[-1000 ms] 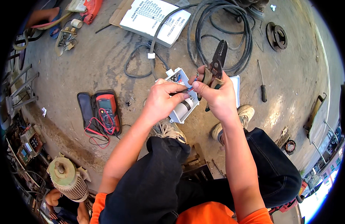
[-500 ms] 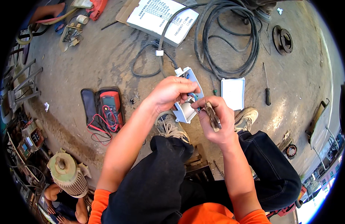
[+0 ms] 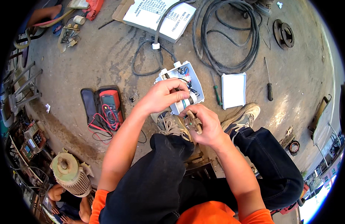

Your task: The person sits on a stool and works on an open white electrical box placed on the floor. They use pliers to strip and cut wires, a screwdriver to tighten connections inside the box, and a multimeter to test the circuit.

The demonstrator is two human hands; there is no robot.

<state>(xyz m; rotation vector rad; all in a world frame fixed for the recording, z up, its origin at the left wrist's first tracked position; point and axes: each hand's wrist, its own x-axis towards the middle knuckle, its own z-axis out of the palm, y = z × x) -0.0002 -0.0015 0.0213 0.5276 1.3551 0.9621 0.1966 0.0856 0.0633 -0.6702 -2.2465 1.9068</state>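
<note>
An open white plastic control box (image 3: 197, 80) sits on the floor between my shoes, with thin coloured wires (image 3: 187, 77) inside. A white cylindrical capacitor (image 3: 193, 98) lies at its near end, a blue-green wire across it. Over the box's left side is my left hand (image 3: 165, 94), thumb and fingers closed in a pinch; what they pinch is hidden. My right hand (image 3: 207, 126), just below the capacitor, is closed round a worn, brownish pair of pliers (image 3: 193, 122). Its fingertips reach the box's near edge.
The white box lid (image 3: 233, 91) and a green-handled screwdriver (image 3: 217, 95) lie right of the box. Farther right is a black-handled screwdriver (image 3: 269, 91). A red multimeter (image 3: 109, 108) lies left. Coiled black cable (image 3: 206, 44) and a carton (image 3: 157, 18) lie beyond. A motor (image 3: 69, 171) stands lower left, near another person.
Both hands have moved left and my right hand slightly down. The box has turned and shows more of its inside. The coloured wires no longer stretch between my hands.
</note>
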